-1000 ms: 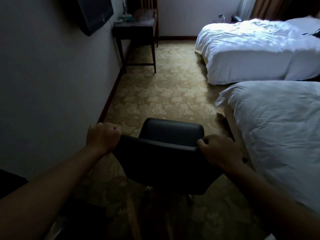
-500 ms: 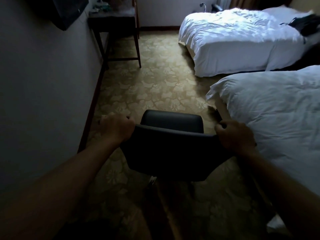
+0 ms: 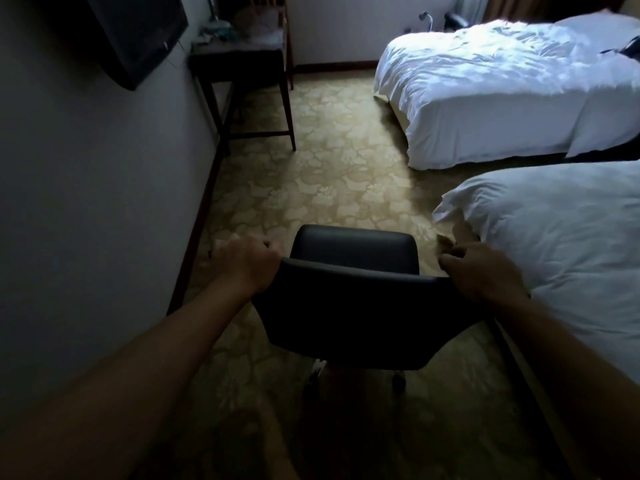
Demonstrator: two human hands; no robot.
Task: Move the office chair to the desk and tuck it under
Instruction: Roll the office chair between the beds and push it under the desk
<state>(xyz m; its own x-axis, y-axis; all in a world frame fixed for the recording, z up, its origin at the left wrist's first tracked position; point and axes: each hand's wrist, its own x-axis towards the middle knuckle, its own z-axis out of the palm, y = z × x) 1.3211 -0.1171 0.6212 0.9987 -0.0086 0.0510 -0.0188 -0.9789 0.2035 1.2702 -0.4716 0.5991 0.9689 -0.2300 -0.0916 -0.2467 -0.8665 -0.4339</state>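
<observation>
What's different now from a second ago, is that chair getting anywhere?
The chair has been pushed forward over the carpet, closer to the desk along the left wall. Nothing was let go: the left hand and right hand still grip the backrest's top corners. The nearer bed stays close on the right.

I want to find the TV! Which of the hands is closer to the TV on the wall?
Left. The left hand grips the chair's backrest on the wall side, below the TV. The right hand grips the other end, beside the near bed.
</observation>
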